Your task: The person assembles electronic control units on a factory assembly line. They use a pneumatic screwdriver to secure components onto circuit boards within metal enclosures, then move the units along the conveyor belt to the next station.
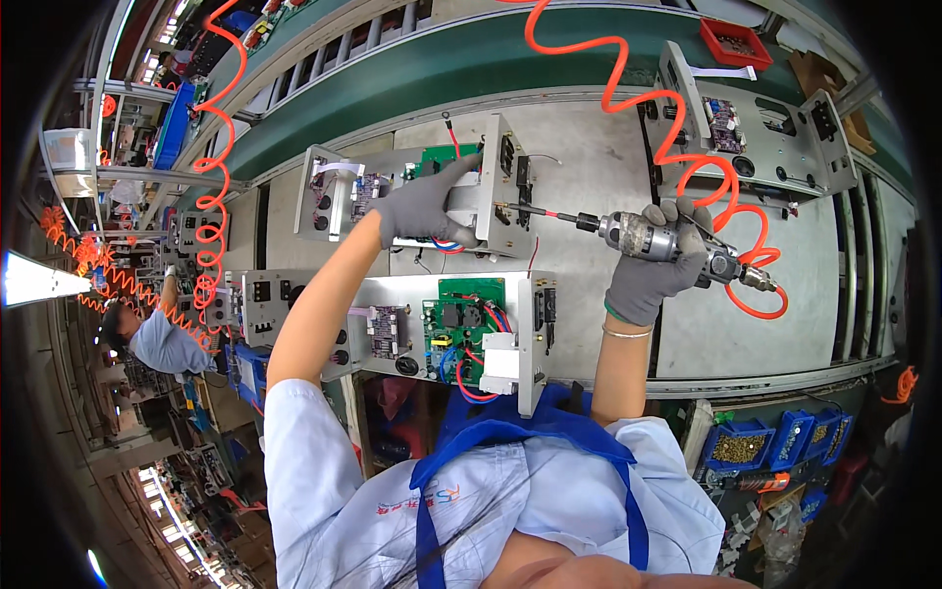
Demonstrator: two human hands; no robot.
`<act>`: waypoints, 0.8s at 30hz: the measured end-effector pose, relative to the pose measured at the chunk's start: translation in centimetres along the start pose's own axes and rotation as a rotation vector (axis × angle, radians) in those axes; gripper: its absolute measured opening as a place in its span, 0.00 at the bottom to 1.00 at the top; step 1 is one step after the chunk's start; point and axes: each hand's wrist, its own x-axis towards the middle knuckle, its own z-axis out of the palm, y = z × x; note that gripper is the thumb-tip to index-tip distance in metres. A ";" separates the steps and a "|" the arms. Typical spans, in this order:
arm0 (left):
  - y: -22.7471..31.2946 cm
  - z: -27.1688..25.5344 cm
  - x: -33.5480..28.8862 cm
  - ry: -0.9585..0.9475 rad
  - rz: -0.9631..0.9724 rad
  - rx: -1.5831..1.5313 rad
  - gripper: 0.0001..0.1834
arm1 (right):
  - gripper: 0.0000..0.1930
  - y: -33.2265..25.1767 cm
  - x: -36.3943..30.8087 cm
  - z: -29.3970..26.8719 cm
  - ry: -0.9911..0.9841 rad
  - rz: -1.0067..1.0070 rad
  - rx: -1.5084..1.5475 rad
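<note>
In the head view, the grey-gloved right hand [664, 260] is clamped around the air screwdriver [636, 236], whose long bit [549, 213] points left to the right end panel [502, 239] of the far metal chassis [310, 201]. This chassis lies beyond the near chassis [392, 292], on the pale worktop [579, 157]. The left hand [420, 209] reaches into the far chassis, its thumb and fingers spread around a pale grey part [469, 199]; whether it holds this firmly, I cannot tell. In my judgement, the bit could slip on the panel if the driver tilts, and then scratch the metal or strike the left fingers just behind. The orange hose [531, 31], coiled near the right wrist, might pull the driver sideways. Also, the red and blue wires [448, 245] below the left hand could be pinched, if the part shifts.
</note>
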 end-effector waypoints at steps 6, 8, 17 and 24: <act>1.6 2.2 -1.3 0.190 -0.034 0.081 0.53 | 0.18 0.0 0.5 0.0 0.011 0.016 -0.001; 0.9 2.6 -1.3 0.248 0.020 0.081 0.52 | 0.18 0.0 0.3 0.0 0.014 0.022 -0.019; 1.0 1.7 -0.5 0.202 0.010 0.119 0.54 | 0.17 1.1 0.5 0.0 0.029 0.026 -0.024; 0.2 2.0 -0.3 0.252 0.069 0.139 0.54 | 0.18 1.4 0.8 -0.4 -0.011 0.051 -0.015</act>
